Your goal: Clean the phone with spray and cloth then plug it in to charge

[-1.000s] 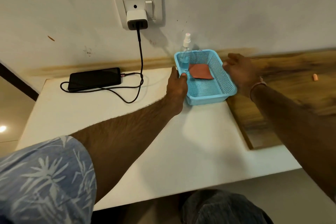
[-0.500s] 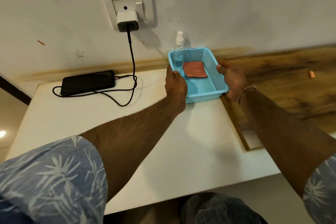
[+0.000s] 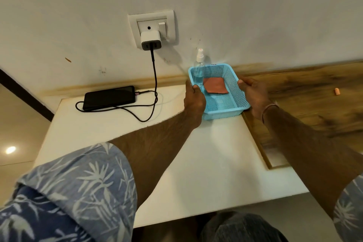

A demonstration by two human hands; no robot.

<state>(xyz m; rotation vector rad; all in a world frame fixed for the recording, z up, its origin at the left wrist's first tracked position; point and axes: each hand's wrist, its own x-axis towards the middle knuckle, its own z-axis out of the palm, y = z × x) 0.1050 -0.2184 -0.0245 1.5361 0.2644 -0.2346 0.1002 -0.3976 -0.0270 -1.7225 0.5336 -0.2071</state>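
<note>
Both hands (image 3: 194, 101) (image 3: 254, 94) on basket (image 3: 224, 113), cloth (image 3: 215, 85) between

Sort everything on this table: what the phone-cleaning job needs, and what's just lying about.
Job: phone, spray bottle, cloth, basket, cable, charger.
Lying about: small orange piece, wooden board.

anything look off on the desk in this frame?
Nothing spilled or broken; the left hand and right hand grip the basket by its sides. One oddity: the charger cable seems already plugged into the phone, before any cleaning. A small orange bit lies loose on the wooden top.
</note>
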